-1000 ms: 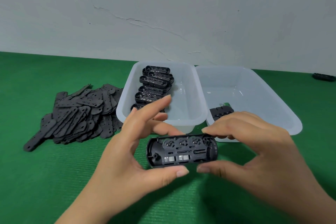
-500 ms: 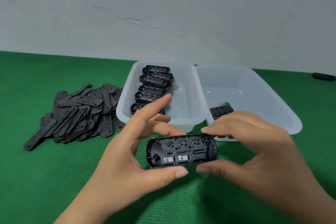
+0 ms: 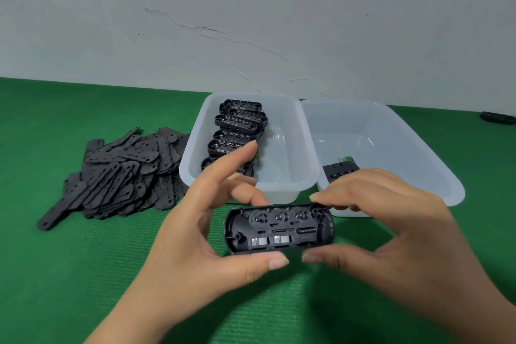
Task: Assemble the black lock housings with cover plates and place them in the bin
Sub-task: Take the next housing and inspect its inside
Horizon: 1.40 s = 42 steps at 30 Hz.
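I hold one black lock housing (image 3: 279,229) above the green mat, its open side facing me, with dials, a spring and metal tabs showing inside. My left hand (image 3: 195,234) pinches its left end between thumb and fingers, the index finger raised. My right hand (image 3: 391,232) pinches its right end the same way. A heap of flat black cover plates (image 3: 117,173) lies on the mat at the left. Several more open housings (image 3: 237,131) are stacked in the left translucent bin (image 3: 293,176). The right bin (image 3: 405,148) holds one black piece (image 3: 339,172) at its near left corner.
Both bins stand side by side against a white wall, just beyond my hands. A small dark object (image 3: 498,117) lies on the green mat (image 3: 69,274) at the far right edge.
None of note: both hands keep the same grip on the housing, which has barely shifted.
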### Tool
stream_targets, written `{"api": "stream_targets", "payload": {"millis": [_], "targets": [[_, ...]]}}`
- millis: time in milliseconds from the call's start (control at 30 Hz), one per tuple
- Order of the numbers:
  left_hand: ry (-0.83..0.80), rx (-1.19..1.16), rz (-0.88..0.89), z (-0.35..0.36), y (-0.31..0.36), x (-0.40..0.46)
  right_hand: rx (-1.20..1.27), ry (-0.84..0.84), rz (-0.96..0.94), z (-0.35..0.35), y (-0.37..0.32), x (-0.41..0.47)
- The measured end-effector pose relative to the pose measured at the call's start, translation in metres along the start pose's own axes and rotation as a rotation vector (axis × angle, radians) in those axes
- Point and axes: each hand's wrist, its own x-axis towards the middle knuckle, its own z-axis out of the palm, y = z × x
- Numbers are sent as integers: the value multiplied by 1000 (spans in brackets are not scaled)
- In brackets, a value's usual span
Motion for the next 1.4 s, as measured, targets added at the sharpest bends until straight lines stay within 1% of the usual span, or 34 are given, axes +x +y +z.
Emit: {"api": "stream_targets", "payload": {"millis": [400,800,967,1300,1400], "targets": [[-47,-32,-12,1,-2,-2,0,-1,0,1,1,0],[56,-59,25,1,-4,-4,25,12,10,-4,2,1],[70,-47,45,1,-3,-3,20,21,-2,-4,1,1],[48,-30,56,-2,-5,-1,13,21,-7,-5,1,1],[-1,-43,45,-2,-6,1,18,19,-7,-5,0,1]]}}
